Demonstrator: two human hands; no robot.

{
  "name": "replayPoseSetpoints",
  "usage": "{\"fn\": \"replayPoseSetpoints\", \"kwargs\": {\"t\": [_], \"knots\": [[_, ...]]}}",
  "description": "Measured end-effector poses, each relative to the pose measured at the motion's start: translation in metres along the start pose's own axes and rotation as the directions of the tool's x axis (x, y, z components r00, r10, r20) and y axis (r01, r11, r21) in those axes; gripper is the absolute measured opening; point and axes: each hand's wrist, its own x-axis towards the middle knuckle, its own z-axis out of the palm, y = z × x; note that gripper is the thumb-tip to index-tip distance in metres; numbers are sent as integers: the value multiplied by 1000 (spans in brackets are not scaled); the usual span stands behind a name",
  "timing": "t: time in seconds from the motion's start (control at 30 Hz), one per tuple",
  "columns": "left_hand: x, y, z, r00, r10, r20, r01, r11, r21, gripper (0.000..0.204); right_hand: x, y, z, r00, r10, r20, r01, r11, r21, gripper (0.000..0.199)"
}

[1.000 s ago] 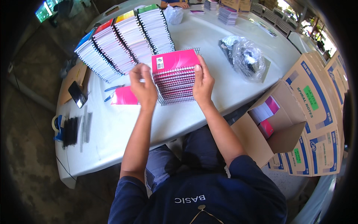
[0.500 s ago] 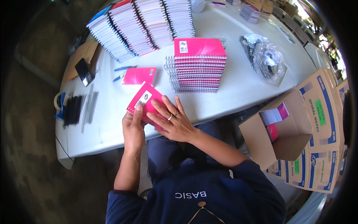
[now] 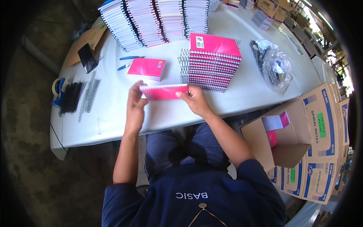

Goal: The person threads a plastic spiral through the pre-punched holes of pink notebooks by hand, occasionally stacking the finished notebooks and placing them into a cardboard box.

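Observation:
Over the table's near edge, both hands hold a small pink notebook (image 3: 164,93) level, its row of punched holes or binding edge turned up and away from me. My right hand (image 3: 196,101) grips the right end, thumb on the cover. At the left end, my left hand (image 3: 136,104) has its fingers and thumb about the corner, slightly blurred. Just beyond lies a short stack of pink notebooks (image 3: 146,69), with blue-handled pliers (image 3: 125,65) beside it. To the right rises a tall pile of spiral-bound pink notebooks (image 3: 214,70), wire coils jutting from its left side.
Black wire coils (image 3: 72,97) and silver coils (image 3: 90,98) lie at left, near a tape dispenser (image 3: 57,92) and a phone (image 3: 87,58). Tall rows of bound books (image 3: 151,22) stand behind. A plastic bag (image 3: 278,70) sits right; an open carton (image 3: 289,153) holds notebooks below.
The notebook has turned from slanted to level, its holed edge now facing away. My right hand has moved from lying across its cover to gripping its right end.

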Motion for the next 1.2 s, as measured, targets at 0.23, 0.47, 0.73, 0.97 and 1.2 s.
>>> {"fn": "replayPoseSetpoints", "kwargs": {"t": [0.23, 0.47, 0.73, 0.97, 1.2], "knots": [[6, -34, 20, 999, -30, -43, 29, 999, -33, 35, 9, 4, -2, 998, -13, 62, 8, 996, 88, 19], [8, -59, -9, 953, 273, 135, -304, 837, 456, 25, 3, -11, 2, 982, 42, 184, -35, 998, -45, 32], [72, -38, -183, 881, 418, -221, 278, -79, 957, 22, 2, -10, 6, 982, 37, 183, -33, 999, -28, 30], [61, -45, -178, 835, 474, -281, 330, -22, 944, 29, 0, -14, 6, 984, 18, 175, -10, 999, -46, 30], [58, -60, -192, 818, 426, -386, 429, -5, 903, 39, -3, 0, 10, 984, 28, 174, -33, 999, 28, 32]]}}
